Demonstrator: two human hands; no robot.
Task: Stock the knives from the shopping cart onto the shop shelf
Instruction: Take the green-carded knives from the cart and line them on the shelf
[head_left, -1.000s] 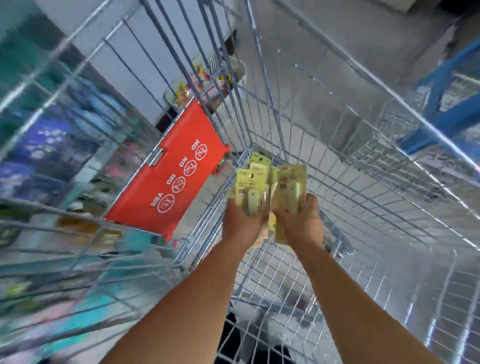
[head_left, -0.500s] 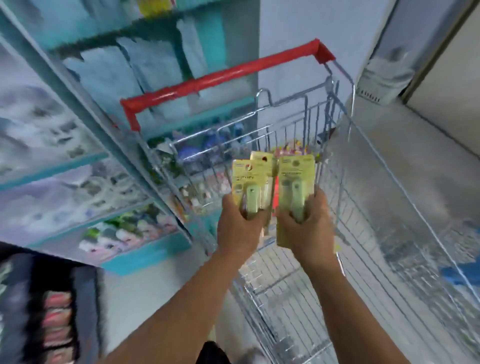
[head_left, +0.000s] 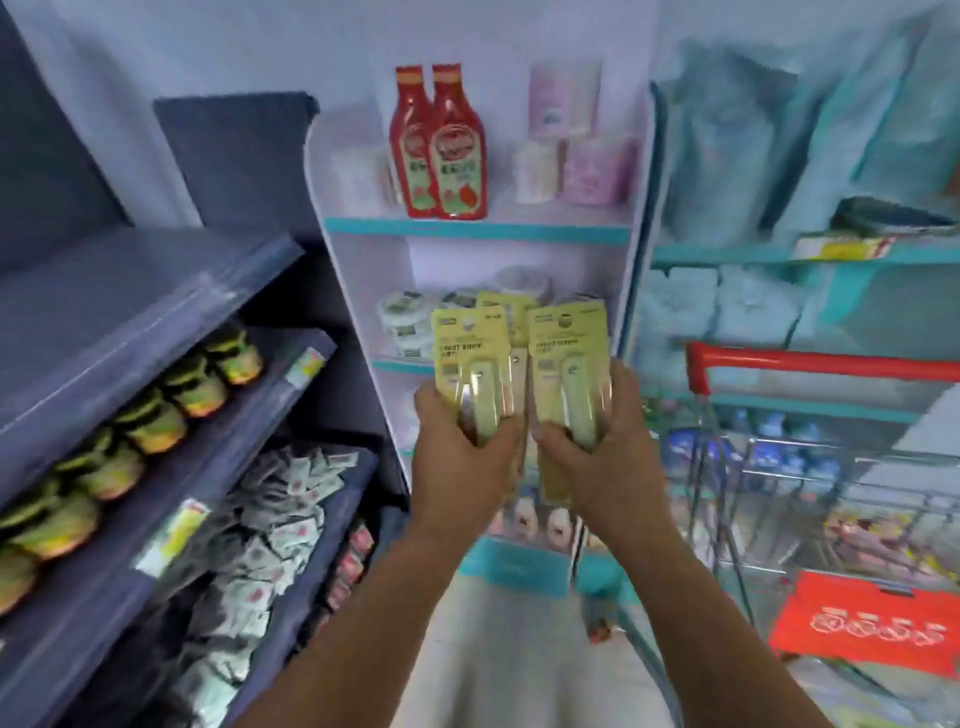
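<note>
Two hands: both raised side by side before the white shelf unit (head_left: 358, 291).
Left hand (head_left: 462, 467): fingers curled round yellow knife packs (head_left: 470, 348), held upright.
Right hand (head_left: 608, 462): fingers curled round a second yellow knife pack (head_left: 566, 353), just beside the first.
Cart (head_left: 810, 364): at the right, red handle, apart from the hands.
Ketchup bottles (head_left: 441, 140): top shelf.

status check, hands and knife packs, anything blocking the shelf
Left hand grips knife pack; right hand grips second pack. More packs behind. Both held up before white shelf unit. Nothing between.
</note>
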